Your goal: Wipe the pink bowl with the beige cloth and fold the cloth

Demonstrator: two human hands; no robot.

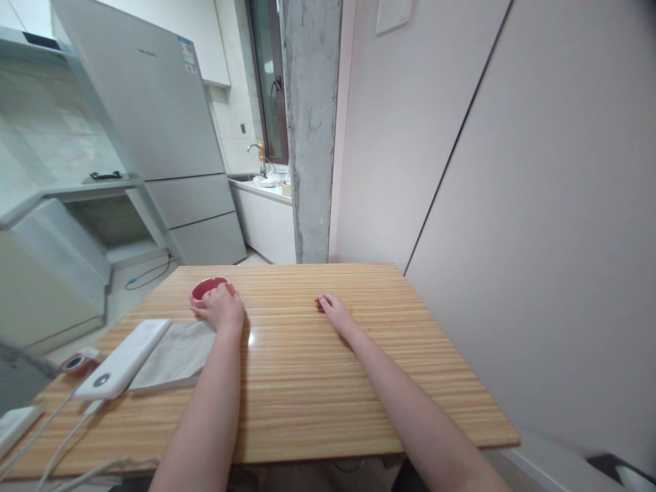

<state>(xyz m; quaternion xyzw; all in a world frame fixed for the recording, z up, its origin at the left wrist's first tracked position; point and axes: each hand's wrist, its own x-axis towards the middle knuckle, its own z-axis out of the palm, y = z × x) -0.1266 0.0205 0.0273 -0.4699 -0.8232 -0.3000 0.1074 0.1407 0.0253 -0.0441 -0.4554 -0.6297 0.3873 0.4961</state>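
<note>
At the far left of the table, my left hand [223, 307] grips the near right rim of a round red bowl [201, 292], its fingers closed over the edge. The bowl stands upright on the wood. My right hand [332, 309] rests on the tabletop near the middle of the far half, with its fingers curled in. A little dark red shows at its fingertips, too small to tell what it is. Just below my left hand, partly behind the forearm, lies a folded grey cloth [177, 355].
A white power bank [126, 359] with cables lies beside the cloth on the wooden table [307, 383]. A roll of reddish tape [78, 365] is near the left edge. A fridge [154, 116], a sink counter [264, 215] and a concrete pillar [311, 137] stand beyond; a wall panel [512, 205] borders the right.
</note>
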